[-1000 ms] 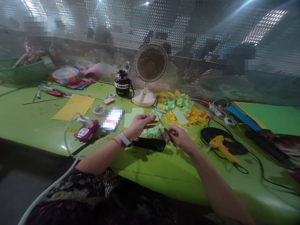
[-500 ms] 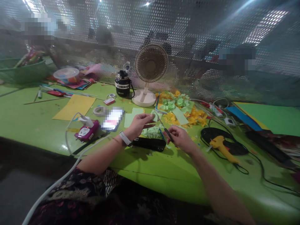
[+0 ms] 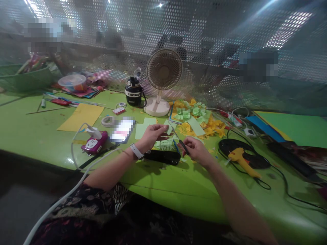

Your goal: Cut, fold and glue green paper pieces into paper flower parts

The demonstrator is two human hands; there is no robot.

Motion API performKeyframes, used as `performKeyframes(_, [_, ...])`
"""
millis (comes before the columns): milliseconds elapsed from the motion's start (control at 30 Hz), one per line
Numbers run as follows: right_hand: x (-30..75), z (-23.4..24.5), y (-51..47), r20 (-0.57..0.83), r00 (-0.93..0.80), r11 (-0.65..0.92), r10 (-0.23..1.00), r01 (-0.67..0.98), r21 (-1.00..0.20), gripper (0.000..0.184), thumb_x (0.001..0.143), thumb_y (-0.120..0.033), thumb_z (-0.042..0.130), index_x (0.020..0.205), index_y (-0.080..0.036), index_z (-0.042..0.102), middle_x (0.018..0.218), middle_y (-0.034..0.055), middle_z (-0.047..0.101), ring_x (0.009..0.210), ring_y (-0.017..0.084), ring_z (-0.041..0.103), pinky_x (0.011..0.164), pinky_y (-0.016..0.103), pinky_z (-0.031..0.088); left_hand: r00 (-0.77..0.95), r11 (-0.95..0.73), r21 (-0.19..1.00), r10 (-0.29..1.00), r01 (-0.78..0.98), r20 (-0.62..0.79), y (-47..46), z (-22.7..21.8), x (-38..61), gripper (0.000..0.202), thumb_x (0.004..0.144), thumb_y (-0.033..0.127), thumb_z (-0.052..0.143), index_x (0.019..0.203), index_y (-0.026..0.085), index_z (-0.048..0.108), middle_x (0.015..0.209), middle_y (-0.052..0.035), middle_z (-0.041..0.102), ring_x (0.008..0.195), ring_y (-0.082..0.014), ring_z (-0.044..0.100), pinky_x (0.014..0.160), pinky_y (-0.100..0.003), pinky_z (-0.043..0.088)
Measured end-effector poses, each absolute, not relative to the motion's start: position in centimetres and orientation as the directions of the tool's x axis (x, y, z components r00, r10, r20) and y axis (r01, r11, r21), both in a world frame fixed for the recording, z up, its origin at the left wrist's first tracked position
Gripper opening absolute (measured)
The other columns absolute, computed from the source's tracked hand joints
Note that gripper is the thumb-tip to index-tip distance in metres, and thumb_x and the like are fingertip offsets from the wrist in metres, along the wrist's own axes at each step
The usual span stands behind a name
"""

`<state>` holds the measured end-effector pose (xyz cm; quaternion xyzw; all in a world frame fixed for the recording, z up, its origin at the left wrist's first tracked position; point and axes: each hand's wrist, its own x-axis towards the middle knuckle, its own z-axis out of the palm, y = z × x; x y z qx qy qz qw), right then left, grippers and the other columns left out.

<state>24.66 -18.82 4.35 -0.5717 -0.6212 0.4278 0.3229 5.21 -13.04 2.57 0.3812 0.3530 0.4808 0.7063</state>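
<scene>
My left hand (image 3: 150,135), with a white band on its wrist, pinches what looks like a small pale green paper piece (image 3: 167,126) at the fingertips. My right hand (image 3: 194,150) grips black-handled scissors (image 3: 183,146), whose thin blades point up and left toward that piece. Both hands hover over the green table (image 3: 194,183), above a black zip pouch (image 3: 162,157). Just beyond them lies a heap of green and yellow paper cutouts (image 3: 194,117).
A yellow hot glue gun (image 3: 241,163) rests on a black mat at right. Left of my hands are a pink power adapter (image 3: 93,142) with a white cable and a blurred phone (image 3: 122,130). A desk fan (image 3: 163,73) stands at the back before a perforated metal screen.
My hands have shifted only slightly, and the scissors stay in my right hand. The table items remain in place.
</scene>
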Motion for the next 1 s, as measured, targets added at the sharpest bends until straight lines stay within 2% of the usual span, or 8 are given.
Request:
performKeyframes(167, [24.71, 4.34, -18.83, -0.146, -0.142, -0.074, 0.979, 0.417, -0.906, 0.053, 0.063, -0.068, 0.075, 0.072, -0.021, 0.051, 0.056, -0.0006, 0.063, 0.043, 0.010, 0.043, 0.040, 0.023, 0.031, 0.298, 0.206, 0.894, 0.951, -0.397, -0.087, -13.07, 2.70, 5.09, 0.036, 0.068, 0.038, 0.085, 0.077, 0.009, 0.065, 0.069, -0.0011, 0.065, 0.064, -0.0106, 0.064, 0.069, -0.028, 0.058])
performKeyframes(433, [24.46, 4.25, -18.83, -0.107, -0.127, -0.045, 0.986, 0.418, -0.907, 0.055, 0.062, -0.070, 0.074, 0.070, -0.021, 0.050, 0.054, -0.0010, 0.062, 0.040, 0.008, 0.039, 0.038, 0.023, 0.027, 0.298, 0.217, 0.891, 0.950, -0.398, -0.098, -12.88, 2.47, 5.21, 0.033, 0.068, 0.035, 0.085, 0.077, 0.009, 0.066, 0.065, 0.0000, 0.063, 0.059, -0.0090, 0.061, 0.068, -0.029, 0.059])
performKeyframes(533, [24.45, 4.20, -18.81, -0.110, -0.131, -0.046, 0.985, 0.418, -0.907, 0.055, 0.062, -0.070, 0.074, 0.069, -0.022, 0.050, 0.053, -0.0014, 0.062, 0.039, 0.008, 0.038, 0.038, 0.023, 0.026, 0.282, 0.207, 0.892, 0.955, -0.401, -0.095, -12.92, 2.42, 5.18, 0.033, 0.068, 0.034, 0.086, 0.080, 0.009, 0.068, 0.067, -0.0004, 0.063, 0.061, -0.0096, 0.062, 0.069, -0.029, 0.059])
performKeyframes(733, [24.76, 4.03, -18.72, -0.083, -0.139, -0.016, 0.987, 0.422, -0.907, 0.055, 0.061, -0.071, 0.074, 0.068, -0.021, 0.051, 0.053, -0.0012, 0.060, 0.045, 0.011, 0.047, 0.042, 0.023, 0.030, 0.277, 0.177, 0.896, 0.959, -0.406, -0.064, -13.00, 2.56, 5.05, 0.034, 0.067, 0.035, 0.086, 0.080, 0.009, 0.068, 0.066, 0.0002, 0.062, 0.062, -0.0104, 0.062, 0.069, -0.032, 0.059])
performKeyframes(867, [24.70, 4.24, -18.84, -0.105, -0.136, -0.037, 0.985, 0.430, -0.902, 0.058, 0.060, -0.073, 0.074, 0.069, -0.021, 0.050, 0.053, -0.0012, 0.060, 0.042, 0.009, 0.042, 0.041, 0.023, 0.029, 0.276, 0.168, 0.898, 0.960, -0.407, -0.054, -12.91, 2.61, 5.00, 0.036, 0.064, 0.037, 0.087, 0.078, 0.010, 0.068, 0.064, 0.0012, 0.061, 0.059, -0.0089, 0.058, 0.069, -0.032, 0.059])
performKeyframes(1000, [24.64, 4.27, -18.88, -0.112, -0.142, -0.040, 0.984, 0.434, -0.900, 0.058, 0.061, -0.073, 0.073, 0.069, -0.021, 0.050, 0.053, -0.0013, 0.061, 0.041, 0.008, 0.038, 0.039, 0.022, 0.026, 0.293, 0.165, 0.905, 0.955, -0.391, -0.047, -12.84, 2.63, 4.86, 0.038, 0.064, 0.039, 0.087, 0.079, 0.010, 0.068, 0.063, 0.0012, 0.060, 0.062, -0.0105, 0.061, 0.068, -0.030, 0.059])
